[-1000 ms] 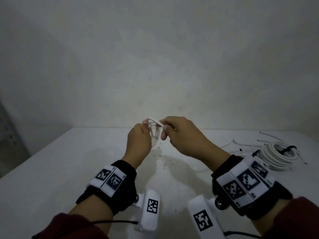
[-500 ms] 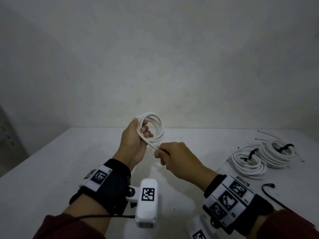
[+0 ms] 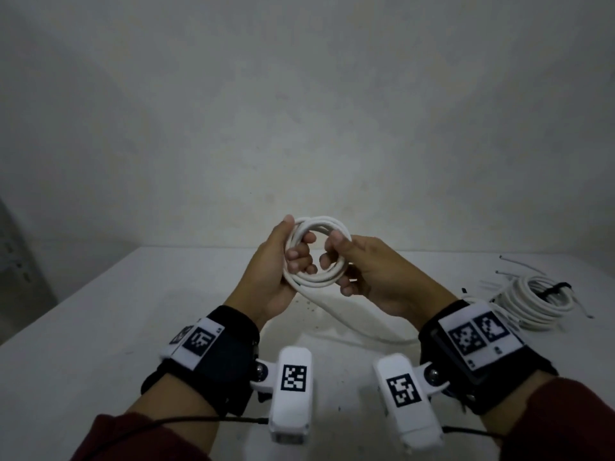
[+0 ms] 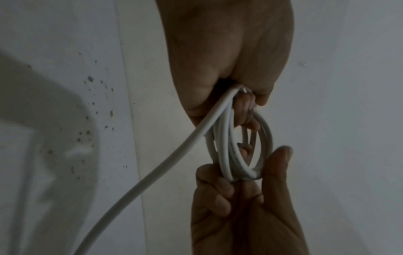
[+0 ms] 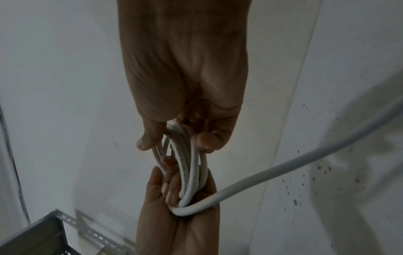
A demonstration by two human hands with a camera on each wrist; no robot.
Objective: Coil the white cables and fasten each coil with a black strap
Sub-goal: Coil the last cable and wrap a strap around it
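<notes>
A small coil of white cable hangs in the air above the white table, held between both hands. My left hand grips its left side, fingers curled through the loops. My right hand grips the right side, thumb on top. The loose tail runs from the coil down to the table and off to the right. From the left wrist view the coil shows edge-on with the tail trailing away. In the right wrist view the coil sits between both hands.
A finished white coil with a black strap lies at the table's right, loose cable ends beyond it. Dark specks dot the tabletop under my hands. A grey metal rack stands off the table's left side. A plain wall rises behind.
My right hand rose from pulling the cable below the coil and now grips the coil's right side. The coil has gained another loop. The view shifted, hiding one finished coil.
</notes>
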